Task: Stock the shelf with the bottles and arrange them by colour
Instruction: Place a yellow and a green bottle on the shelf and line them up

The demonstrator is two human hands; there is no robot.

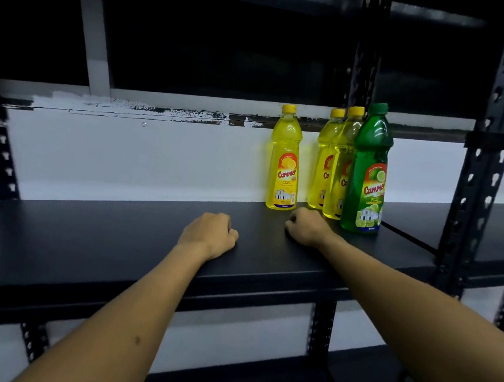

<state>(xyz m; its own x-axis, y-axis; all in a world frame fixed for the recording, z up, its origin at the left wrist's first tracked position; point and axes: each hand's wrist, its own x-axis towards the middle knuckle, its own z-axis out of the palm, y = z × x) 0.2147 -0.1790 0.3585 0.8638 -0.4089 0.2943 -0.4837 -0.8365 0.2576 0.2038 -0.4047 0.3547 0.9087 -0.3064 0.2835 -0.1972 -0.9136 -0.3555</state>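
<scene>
Head view: black shelf board (pixel 90 238) of a slotted metal rack.
Left hand (pixel 209 235): fingers curled, holding nothing, resting on board.
Right hand (pixel 309 227): curled likewise, apparently empty.
Yellow bottles: one (pixel 284 160) apart at back; two (pixel 325 160) (pixel 341 167) overlapping.
Green bottle (pixel 367 169): upright, rightmost, frontmost.

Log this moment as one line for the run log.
shelf: three yellow bottles, one green bottle, all upright | left hand: curled, resting on shelf, holds nothing | right hand: same
</scene>
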